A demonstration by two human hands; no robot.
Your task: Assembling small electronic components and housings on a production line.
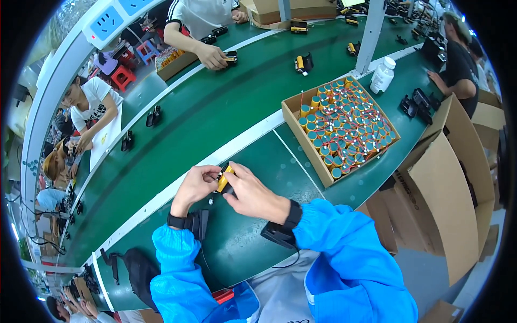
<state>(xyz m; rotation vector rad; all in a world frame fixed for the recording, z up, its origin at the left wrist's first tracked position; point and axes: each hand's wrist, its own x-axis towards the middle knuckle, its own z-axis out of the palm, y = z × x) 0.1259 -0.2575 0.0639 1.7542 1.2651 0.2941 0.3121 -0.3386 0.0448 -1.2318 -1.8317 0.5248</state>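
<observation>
Over the near green workbench, both my hands are closed around a yellow cylindrical battery pack (224,180) seated against a black plastic housing. My left hand (194,185) pinches its left end with bent fingers. From the other side my right hand (254,195) grips it, thumb below and fingers above. A small white connector (210,201) hangs just under the piece. To the right, an open cardboard box (329,177) holds many upright yellow battery packs with teal tops, red wires and white plugs. The fingers hide part of the housing.
A green conveyor belt (177,145) curves past beyond a white rail, carrying black housings, some with yellow batteries (303,64). A co-worker's hand (212,57) touches one across it. A white bottle (383,75), black parts (419,104) and large open cartons (447,188) stand right.
</observation>
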